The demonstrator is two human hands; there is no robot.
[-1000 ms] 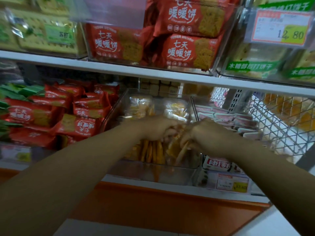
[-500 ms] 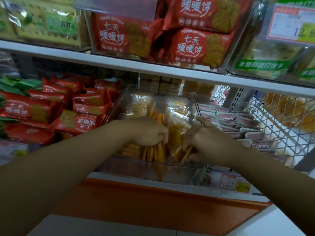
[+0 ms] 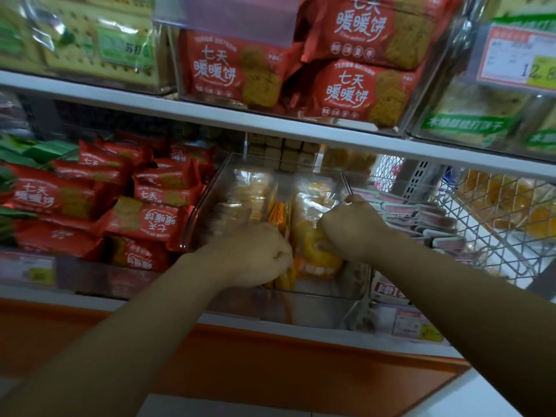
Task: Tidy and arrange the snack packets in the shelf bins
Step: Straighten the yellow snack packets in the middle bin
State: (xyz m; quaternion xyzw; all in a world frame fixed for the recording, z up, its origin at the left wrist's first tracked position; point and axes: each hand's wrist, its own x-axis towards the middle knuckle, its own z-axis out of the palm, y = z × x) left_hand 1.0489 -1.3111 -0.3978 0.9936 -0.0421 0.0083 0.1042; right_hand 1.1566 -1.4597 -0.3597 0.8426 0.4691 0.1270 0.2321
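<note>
The left hand is down in the middle bin. Its fingers are curled round the tops of the thin orange packets. The hand is a bit blurred, so how tight it holds is hard to see. The right hand is just beside it, a little apart. Its fingers are bunched on the see-through packet of yellow snacks.

Both lots of packets stand in the clear plastic bin, with pale biscuit packets behind them.

I think the step is standing these packets up in neat rows. Next the hands likely need to push the packets together and upright, gently. The wrappers look thin and slippery and may flop over.

To the left, in the next bin, lie the red foil packets, some on their sides. To the right, touching the bin wall, are flat pink-edged packets, and past them a white wire basket.

A white shelf board runs above, with more red packets on it. Below the bins there is a small price tag and a long orange strip. The light is dim.
</note>
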